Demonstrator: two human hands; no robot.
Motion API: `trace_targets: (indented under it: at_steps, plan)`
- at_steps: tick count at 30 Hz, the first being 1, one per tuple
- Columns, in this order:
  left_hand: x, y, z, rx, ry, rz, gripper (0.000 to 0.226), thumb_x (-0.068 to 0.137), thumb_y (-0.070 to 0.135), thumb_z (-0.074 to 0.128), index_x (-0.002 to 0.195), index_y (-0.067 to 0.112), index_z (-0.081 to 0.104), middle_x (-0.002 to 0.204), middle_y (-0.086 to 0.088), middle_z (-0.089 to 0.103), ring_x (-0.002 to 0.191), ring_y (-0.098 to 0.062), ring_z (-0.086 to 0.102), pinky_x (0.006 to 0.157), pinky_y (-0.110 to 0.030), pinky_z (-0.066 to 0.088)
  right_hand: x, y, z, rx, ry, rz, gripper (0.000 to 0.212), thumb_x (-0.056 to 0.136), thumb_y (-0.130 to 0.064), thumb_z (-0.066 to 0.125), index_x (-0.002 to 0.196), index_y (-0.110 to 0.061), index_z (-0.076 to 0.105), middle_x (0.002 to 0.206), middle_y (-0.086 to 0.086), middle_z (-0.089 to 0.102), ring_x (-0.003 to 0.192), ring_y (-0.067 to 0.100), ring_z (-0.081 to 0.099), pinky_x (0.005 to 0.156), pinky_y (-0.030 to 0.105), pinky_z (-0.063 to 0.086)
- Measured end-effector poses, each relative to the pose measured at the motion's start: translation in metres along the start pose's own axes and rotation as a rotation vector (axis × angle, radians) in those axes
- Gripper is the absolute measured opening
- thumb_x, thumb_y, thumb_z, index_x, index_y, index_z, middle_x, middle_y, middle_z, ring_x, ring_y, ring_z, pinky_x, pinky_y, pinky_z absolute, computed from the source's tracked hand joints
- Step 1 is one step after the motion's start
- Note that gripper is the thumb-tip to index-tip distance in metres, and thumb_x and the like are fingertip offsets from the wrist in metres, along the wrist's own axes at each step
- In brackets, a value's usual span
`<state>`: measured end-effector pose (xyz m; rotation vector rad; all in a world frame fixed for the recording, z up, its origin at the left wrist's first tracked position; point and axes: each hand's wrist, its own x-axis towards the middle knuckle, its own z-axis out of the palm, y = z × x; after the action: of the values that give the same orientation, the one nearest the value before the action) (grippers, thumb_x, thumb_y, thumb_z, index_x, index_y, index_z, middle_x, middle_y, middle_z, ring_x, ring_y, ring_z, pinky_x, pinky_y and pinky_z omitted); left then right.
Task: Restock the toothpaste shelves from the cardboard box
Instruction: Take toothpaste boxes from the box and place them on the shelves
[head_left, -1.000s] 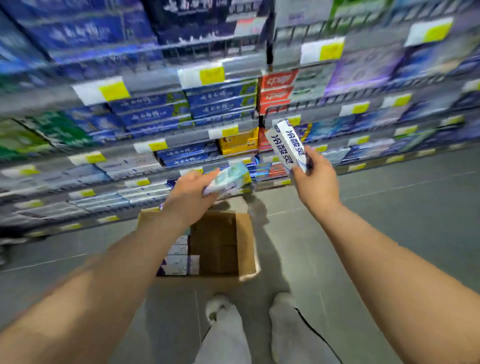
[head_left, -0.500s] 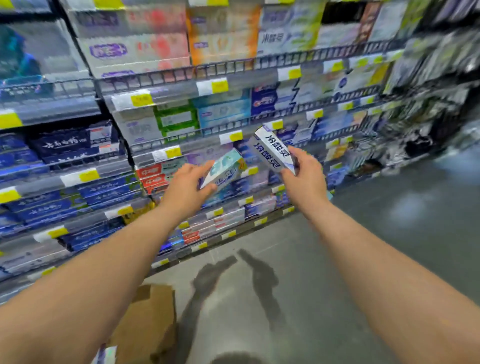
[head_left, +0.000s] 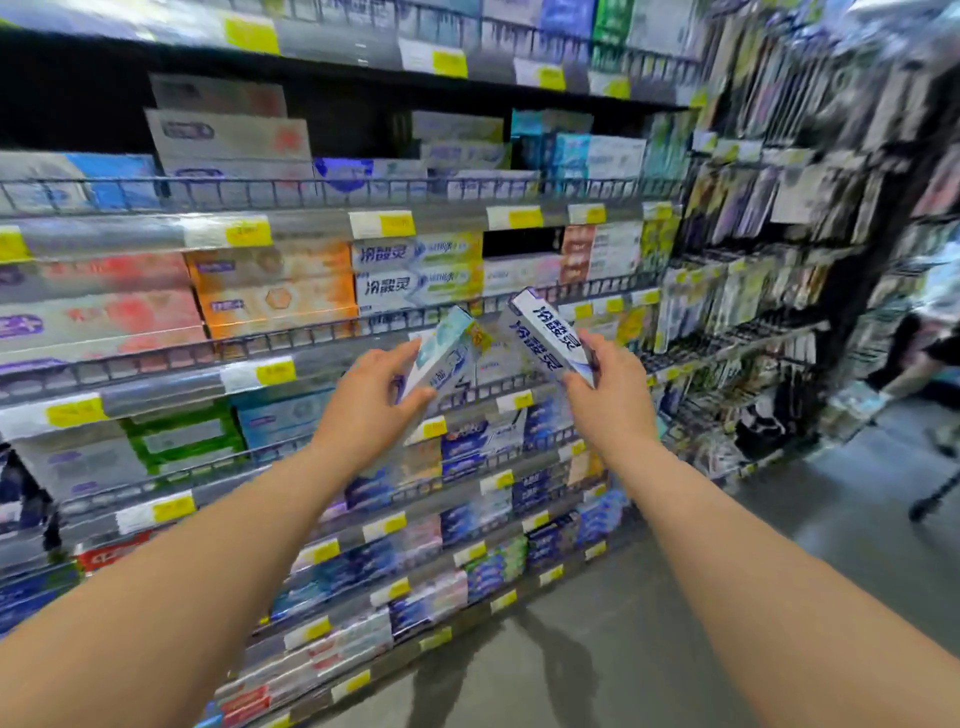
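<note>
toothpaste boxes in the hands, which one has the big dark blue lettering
The white box in the right hand: large dark blue characters run along its side. The pale teal box in the left hand shows none.

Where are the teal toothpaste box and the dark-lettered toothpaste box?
teal toothpaste box (head_left: 445, 349): head view, on its broad front face.
dark-lettered toothpaste box (head_left: 548, 338): head view, on its printed side.

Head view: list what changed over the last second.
The view swung up from the floor: the cardboard box slid out of frame, and both hands rose toward the shelves. The left hand still grips the pale teal carton, the right hand the white-and-blue carton. Nothing was let go or placed.
</note>
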<state>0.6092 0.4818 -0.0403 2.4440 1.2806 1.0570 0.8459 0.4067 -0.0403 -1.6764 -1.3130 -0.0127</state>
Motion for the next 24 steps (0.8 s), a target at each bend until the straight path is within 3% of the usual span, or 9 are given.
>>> trace_targets:
  at_steps: [7, 15, 20, 24]
  plan:
    - [0.128, 0.010, 0.034, 0.035, 0.107, -0.001, 0.058, 0.091, 0.031, 0.059, 0.144, 0.024, 0.038, 0.123, -0.007, 0.053, 0.112, -0.020, 0.047, 0.081, -0.022, 0.028, 0.150, 0.035, 0.014, -0.040, -0.036, -0.159, 0.048, 0.087, -0.024, 0.061, 0.134, -0.026, 0.049, 0.118, 0.001, 0.061, 0.105, 0.023, 0.055, 0.084, 0.044, 0.049]
    - [0.226, 0.016, 0.063, 0.124, 0.286, -0.058, 0.058, 0.093, 0.032, 0.056, 0.146, 0.031, 0.031, 0.110, 0.005, 0.042, 0.100, -0.011, 0.039, 0.084, -0.026, 0.032, 0.293, 0.060, 0.036, -0.024, -0.019, -0.361, 0.048, 0.086, -0.019, 0.063, 0.132, -0.020, 0.052, 0.120, 0.005, 0.061, 0.109, 0.028, 0.052, 0.093, 0.044, 0.040]
    - [0.268, 0.022, 0.083, 0.272, 0.487, -0.079, 0.057, 0.092, 0.025, 0.058, 0.145, 0.025, 0.035, 0.114, 0.000, 0.048, 0.098, -0.012, 0.041, 0.081, -0.026, 0.033, 0.372, 0.060, 0.050, -0.034, 0.022, -0.559, 0.044, 0.087, -0.017, 0.062, 0.129, -0.025, 0.054, 0.119, 0.001, 0.060, 0.111, 0.029, 0.048, 0.091, 0.041, 0.030]
    - [0.288, 0.031, 0.089, 0.407, 0.609, -0.087, 0.055, 0.090, 0.017, 0.062, 0.142, 0.017, 0.042, 0.115, -0.011, 0.054, 0.101, -0.028, 0.050, 0.081, -0.037, 0.042, 0.423, 0.049, 0.060, -0.039, -0.013, -0.722, 0.046, 0.087, -0.018, 0.059, 0.130, -0.030, 0.052, 0.125, -0.003, 0.059, 0.113, 0.027, 0.043, 0.088, 0.039, 0.025]
